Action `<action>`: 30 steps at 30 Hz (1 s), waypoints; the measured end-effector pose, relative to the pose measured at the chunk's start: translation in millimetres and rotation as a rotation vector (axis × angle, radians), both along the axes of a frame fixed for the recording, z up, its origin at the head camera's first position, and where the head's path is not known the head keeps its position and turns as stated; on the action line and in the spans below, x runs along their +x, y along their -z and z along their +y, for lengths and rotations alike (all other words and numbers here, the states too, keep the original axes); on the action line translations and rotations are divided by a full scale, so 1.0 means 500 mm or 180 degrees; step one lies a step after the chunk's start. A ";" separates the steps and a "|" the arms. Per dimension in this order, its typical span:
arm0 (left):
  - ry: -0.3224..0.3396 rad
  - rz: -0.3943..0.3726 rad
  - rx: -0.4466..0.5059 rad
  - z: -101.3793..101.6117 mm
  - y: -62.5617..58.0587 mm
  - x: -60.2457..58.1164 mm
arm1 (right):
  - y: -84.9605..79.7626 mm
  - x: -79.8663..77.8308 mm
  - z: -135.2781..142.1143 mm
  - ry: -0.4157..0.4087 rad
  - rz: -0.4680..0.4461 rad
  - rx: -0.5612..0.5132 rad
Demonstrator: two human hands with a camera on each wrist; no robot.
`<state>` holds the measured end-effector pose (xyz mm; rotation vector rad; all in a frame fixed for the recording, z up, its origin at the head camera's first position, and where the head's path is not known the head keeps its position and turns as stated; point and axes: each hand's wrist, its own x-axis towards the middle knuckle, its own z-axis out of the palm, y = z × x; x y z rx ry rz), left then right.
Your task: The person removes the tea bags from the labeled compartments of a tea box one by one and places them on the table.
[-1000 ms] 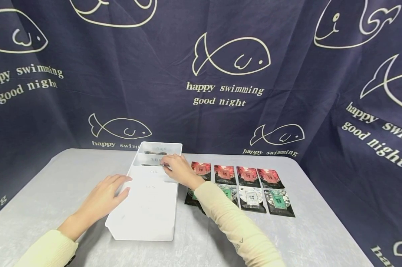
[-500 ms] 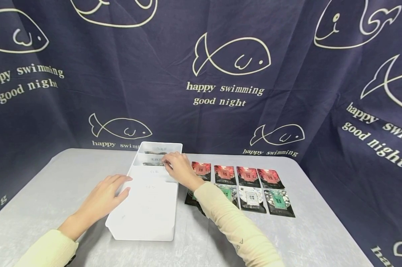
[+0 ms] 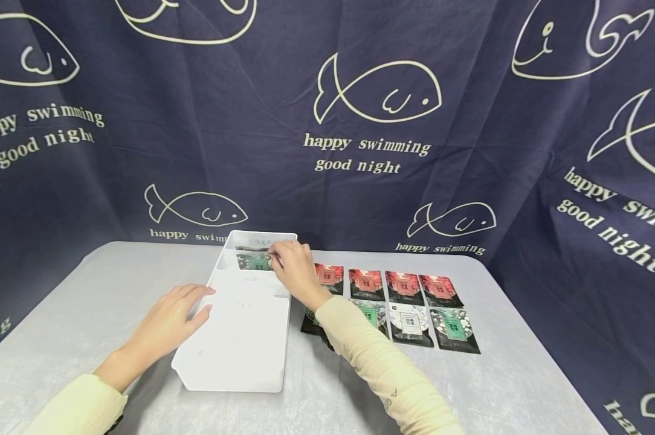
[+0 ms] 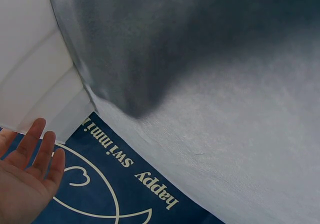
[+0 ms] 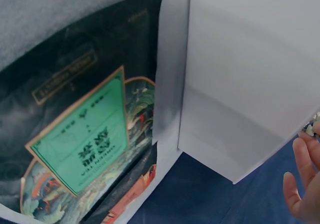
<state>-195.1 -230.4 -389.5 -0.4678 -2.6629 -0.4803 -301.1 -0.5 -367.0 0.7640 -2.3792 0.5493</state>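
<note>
A long white divided box (image 3: pixel 235 350) stands on the table, with handwritten marks in its compartments. My right hand (image 3: pixel 296 272) pinches the upper right part of a tea packet (image 3: pixel 255 261) with a green label, which stands partly raised in the second compartment from the back. In the right wrist view my fingertips (image 5: pixel 302 151) are at the box's rim, with a sliver of the patterned packet by them. Another dark packet (image 3: pixel 246 248) shows in the rearmost compartment. My left hand (image 3: pixel 170 314) touches the box's left rim with its fingers extended.
Right of the box lie two rows of tea packets: several red ones (image 3: pixel 405 287) behind, and green-labelled ones (image 3: pixel 455 329) and a white-labelled one (image 3: pixel 411 324) in front. My right forearm partly covers the front row. A dark fish-print curtain (image 3: pixel 376 199) hangs behind the table.
The right hand has shifted up and slightly right, and the green-labelled packet has risen in its compartment, showing more of its face. The left hand has kept its place on the box.
</note>
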 end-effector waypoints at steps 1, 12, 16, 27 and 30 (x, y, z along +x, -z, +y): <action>0.0002 0.0003 -0.0002 0.000 0.000 0.000 | -0.002 0.000 0.000 0.0014 0.0027 -0.0021; 0.0010 -0.0017 0.0025 0.000 -0.001 0.000 | -0.037 0.007 0.013 0.0033 0.0246 -0.0314; 0.0009 -0.0002 0.0015 0.000 0.000 0.000 | -0.054 0.013 0.022 0.0033 0.0276 -0.0372; 0.0037 0.0059 0.0010 0.000 0.001 0.000 | -0.087 0.032 0.072 0.0013 0.0158 -0.0471; 0.0032 0.0044 0.0008 0.000 0.000 0.000 | -0.091 0.040 0.092 -0.0002 0.0123 -0.0496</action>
